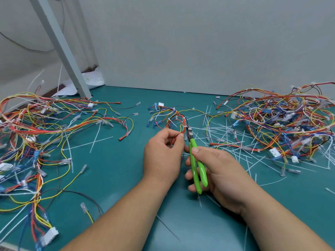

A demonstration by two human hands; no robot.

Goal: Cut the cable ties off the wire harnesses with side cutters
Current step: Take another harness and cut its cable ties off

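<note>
**Side cutters at a tie on the teal bench**

We look down on a teal bench mat [117, 174] that runs back to a plain grey wall panel [199, 42]. At the far left a pale metal post [59, 46] slants across the corner, with crumpled white sheeting [94, 79] at its foot.

2 heaps of multicoloured wire harnesses sit on the mat: the left heap [36, 124] spreads toward the near edge, and the right heap [282, 120] lies against the wall panel. Between them 1 smaller harness [174, 116] rests in the middle of the bench.

The left hand [163, 153] lifts the near loop of this harness, with thumb and fingers pinching its red and yellow wires. The right hand [215, 171] curls round the green handles of the side cutters [196, 167], thumb laid on top and handles drawn close together. The cutter's nose touches a white cable tie [184, 128] on the held loop, just beyond the left fingertips. We cannot tell whether the blades have bitten through.

Loose white tie strips [226, 134] litter the mat, thickest between the middle harness and the right heap.
</note>
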